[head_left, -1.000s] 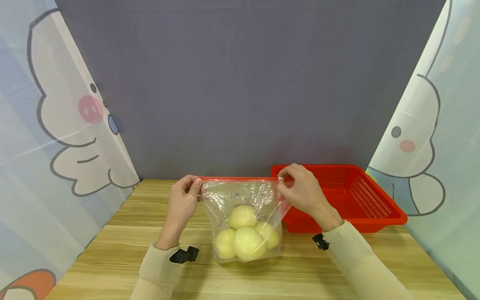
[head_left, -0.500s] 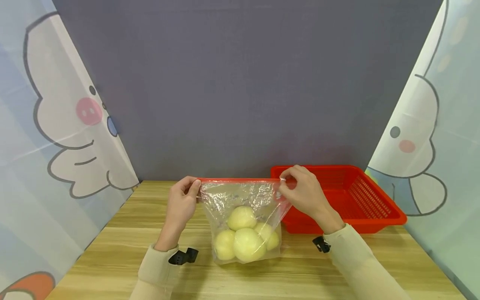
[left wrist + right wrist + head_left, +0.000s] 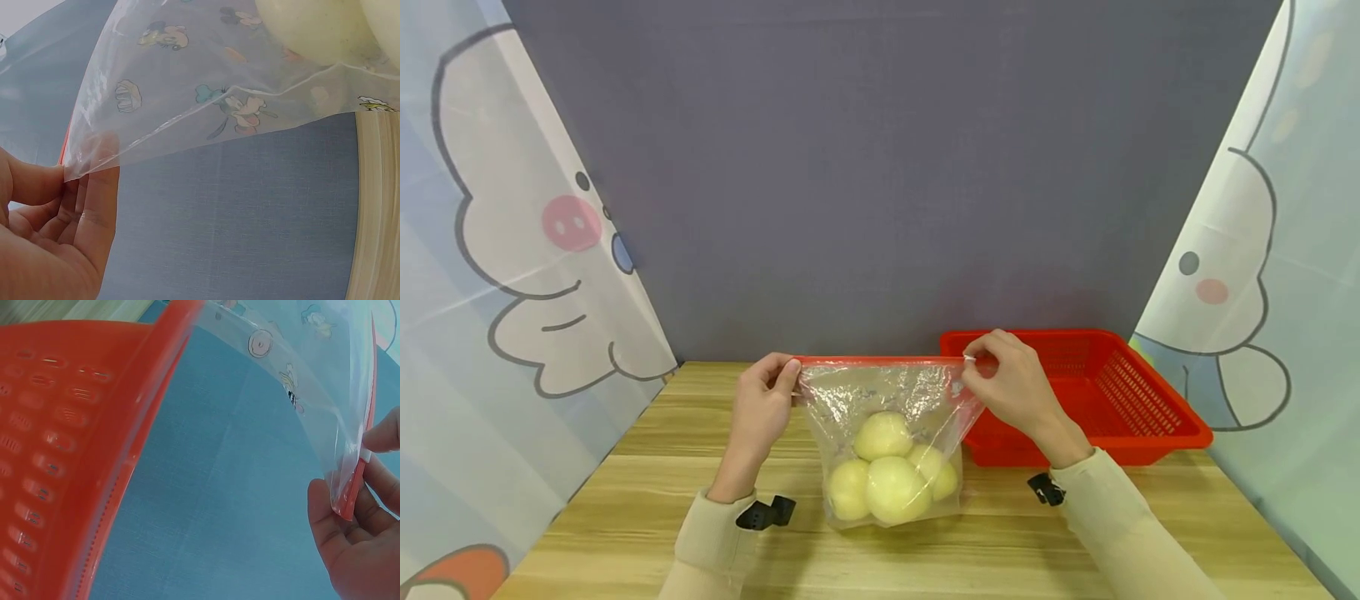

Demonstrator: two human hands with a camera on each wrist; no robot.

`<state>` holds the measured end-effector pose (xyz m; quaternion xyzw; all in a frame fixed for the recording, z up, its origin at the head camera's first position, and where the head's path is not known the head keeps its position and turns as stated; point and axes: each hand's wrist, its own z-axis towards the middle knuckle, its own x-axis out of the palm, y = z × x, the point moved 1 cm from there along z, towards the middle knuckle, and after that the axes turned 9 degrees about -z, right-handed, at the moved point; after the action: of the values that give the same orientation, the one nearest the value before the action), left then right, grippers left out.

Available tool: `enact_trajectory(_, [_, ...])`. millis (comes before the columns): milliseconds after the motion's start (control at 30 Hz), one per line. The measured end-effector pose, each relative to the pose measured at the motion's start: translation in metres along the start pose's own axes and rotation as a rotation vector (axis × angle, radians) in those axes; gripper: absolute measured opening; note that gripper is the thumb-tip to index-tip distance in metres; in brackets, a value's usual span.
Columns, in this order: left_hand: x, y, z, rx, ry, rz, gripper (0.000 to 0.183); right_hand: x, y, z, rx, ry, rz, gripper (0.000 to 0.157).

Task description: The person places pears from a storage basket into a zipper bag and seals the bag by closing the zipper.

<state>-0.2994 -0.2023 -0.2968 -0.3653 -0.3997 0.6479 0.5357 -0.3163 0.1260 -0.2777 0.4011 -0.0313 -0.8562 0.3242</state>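
Observation:
A clear slider zip bag (image 3: 861,390) with a red top strip stands upright before me, cartoon prints on its plastic. Several round, pale yellow-green fruits (image 3: 897,490) lie heaped in its lower part. My left hand (image 3: 762,402) pinches the bag's top left corner between thumb and fingers. At the other end, my right hand (image 3: 1013,385) pinches the white slider (image 3: 365,454) near the right end of the red strip. The right wrist view shows the strip's red tip jutting past the slider, among my fingers. Between both hands the top edge is drawn straight.
A red plastic basket (image 3: 1150,442) with slotted walls stands behind and right of the bag, close to my right hand. The wooden table (image 3: 662,492) meets a grey backdrop (image 3: 880,183), with printed cartoon curtains (image 3: 550,325) on both sides.
My right hand has slid slightly to the right along the red strip, taking the white slider with it. The left hand keeps its pinch on the corner, and the fruits stay put.

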Motion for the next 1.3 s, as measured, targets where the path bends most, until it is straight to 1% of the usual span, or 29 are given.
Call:
enact_trajectory(367, [-0.0004, 0.0005, 0.0000, 0.003, 0.002, 0.002, 0.020, -0.0020, -0.0041, -0.0006, 0.003, -0.015, 0.003, 0.006])
enact_trajectory(600, [0.0000, 0.0009, 0.0005, -0.001, 0.002, -0.014, 0.020, -0.0048, -0.0057, -0.0025, -0.014, -0.040, -0.002, 0.007])
enact_trajectory(1300, [0.0003, 0.0003, 0.0007, 0.010, -0.012, -0.027, 0.018, -0.0065, -0.0095, -0.0038, -0.020, -0.055, 0.003, 0.007])
